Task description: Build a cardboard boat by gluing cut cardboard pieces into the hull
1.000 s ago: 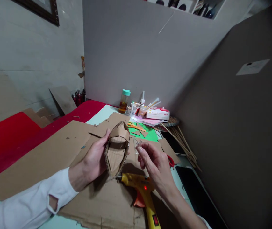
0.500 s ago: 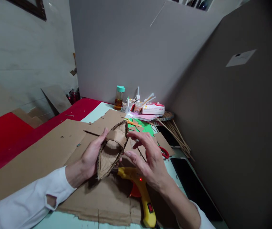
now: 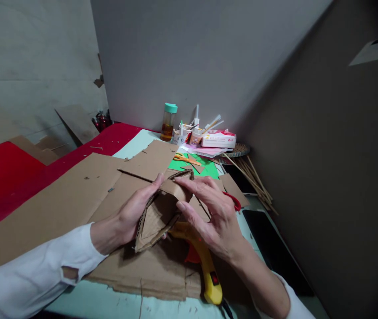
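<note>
A small cardboard boat (image 3: 156, 215), pointed at both ends and with a curved strip (image 3: 175, 188) bridging its middle, is tilted over the table. My left hand (image 3: 134, 208) grips it along its left side, thumb on the near rim and the other fingers hidden underneath. At the strip's right end, my right hand (image 3: 214, 210) has its index finger above and its thumb below, both touching the cardboard. Beneath the boat and my right hand lies a yellow glue gun (image 3: 204, 259), its nozzle hidden.
Cardboard sheets (image 3: 56, 204) cover the table's left and middle. Orange scissors (image 3: 187, 158), a bottle (image 3: 168, 122), paper cups (image 3: 196, 137) and a tissue pack (image 3: 218, 139) stand or lie behind. On the right are red-handled scissors (image 3: 233, 201), wooden sticks (image 3: 258, 181) and a black phone-like slab (image 3: 277, 252).
My right hand's index finger and thumb have come onto the strip from beside it. The boat has turned a little and shifted right. The camera view has tilted down slightly.
</note>
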`<state>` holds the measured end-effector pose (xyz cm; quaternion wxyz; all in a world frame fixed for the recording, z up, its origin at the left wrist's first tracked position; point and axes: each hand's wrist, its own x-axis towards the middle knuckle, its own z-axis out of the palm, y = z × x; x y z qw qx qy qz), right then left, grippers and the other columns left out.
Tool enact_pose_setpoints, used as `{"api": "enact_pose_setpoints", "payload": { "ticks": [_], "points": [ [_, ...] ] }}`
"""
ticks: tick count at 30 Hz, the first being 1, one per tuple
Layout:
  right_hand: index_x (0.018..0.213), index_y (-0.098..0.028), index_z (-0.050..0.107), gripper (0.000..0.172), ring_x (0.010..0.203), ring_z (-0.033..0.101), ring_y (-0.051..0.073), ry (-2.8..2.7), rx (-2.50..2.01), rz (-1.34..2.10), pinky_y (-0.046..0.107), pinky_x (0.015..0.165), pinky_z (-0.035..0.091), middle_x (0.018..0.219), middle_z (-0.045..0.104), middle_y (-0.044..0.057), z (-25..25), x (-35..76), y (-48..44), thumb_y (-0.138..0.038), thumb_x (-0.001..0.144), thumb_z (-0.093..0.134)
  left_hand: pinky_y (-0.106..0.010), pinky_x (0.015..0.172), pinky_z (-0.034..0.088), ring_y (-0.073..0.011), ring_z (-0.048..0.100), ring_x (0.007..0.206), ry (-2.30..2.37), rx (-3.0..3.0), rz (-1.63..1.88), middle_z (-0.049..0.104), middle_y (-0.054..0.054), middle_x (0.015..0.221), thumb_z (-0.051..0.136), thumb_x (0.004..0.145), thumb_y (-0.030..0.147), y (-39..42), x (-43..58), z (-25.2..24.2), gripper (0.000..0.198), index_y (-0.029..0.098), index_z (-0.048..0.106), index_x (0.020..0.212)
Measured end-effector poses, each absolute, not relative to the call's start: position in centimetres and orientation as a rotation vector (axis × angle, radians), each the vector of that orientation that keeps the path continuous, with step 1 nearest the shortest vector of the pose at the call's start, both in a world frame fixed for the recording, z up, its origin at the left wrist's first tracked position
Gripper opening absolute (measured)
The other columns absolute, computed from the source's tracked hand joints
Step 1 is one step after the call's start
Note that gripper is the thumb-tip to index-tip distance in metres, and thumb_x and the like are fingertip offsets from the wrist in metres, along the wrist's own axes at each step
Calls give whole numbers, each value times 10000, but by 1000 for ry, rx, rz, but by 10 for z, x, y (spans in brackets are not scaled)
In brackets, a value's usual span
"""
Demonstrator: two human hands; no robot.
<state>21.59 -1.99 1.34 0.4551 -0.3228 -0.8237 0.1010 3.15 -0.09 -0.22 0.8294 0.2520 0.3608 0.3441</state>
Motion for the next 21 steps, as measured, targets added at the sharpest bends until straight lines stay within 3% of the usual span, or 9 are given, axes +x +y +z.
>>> {"api": "enact_pose_setpoints", "payload": {
  "ticks": [7,13,16,21],
  "points": [
    [1306,-212,677,341,966,614,238,-2034,-779,293,422,898,523,1060,764,71,9,214,-18,-207,965,665,-284,395,544,-202,651,441,738,553,717,714,-62,571,458,1016,580,3,28,-7,542,154,793,1051],
    [1421,-245,582,430,1105,594,252,-1973,-816,340,431,950,503,1246,724,72,14,219,-20,-245,991,608,-278,410,525,-220,665,484,667,630,655,744,-151,645,406,997,656,12,20,-10,678,110,801,920],
    [1348,-234,619,337,1103,617,242,-1842,-943,320,416,951,507,1222,702,82,17,224,-18,-298,1026,541,-306,452,565,-246,698,524,679,675,667,767,-202,725,437,968,681,26,8,-13,706,81,795,868],
    [1254,-222,658,266,1155,635,259,-1767,-1078,314,456,997,493,1245,694,113,13,234,-3,-315,1056,506,-367,442,566,-303,714,509,772,761,625,762,-207,650,476,969,633,44,-14,-6,619,121,793,823]
  ]
}}
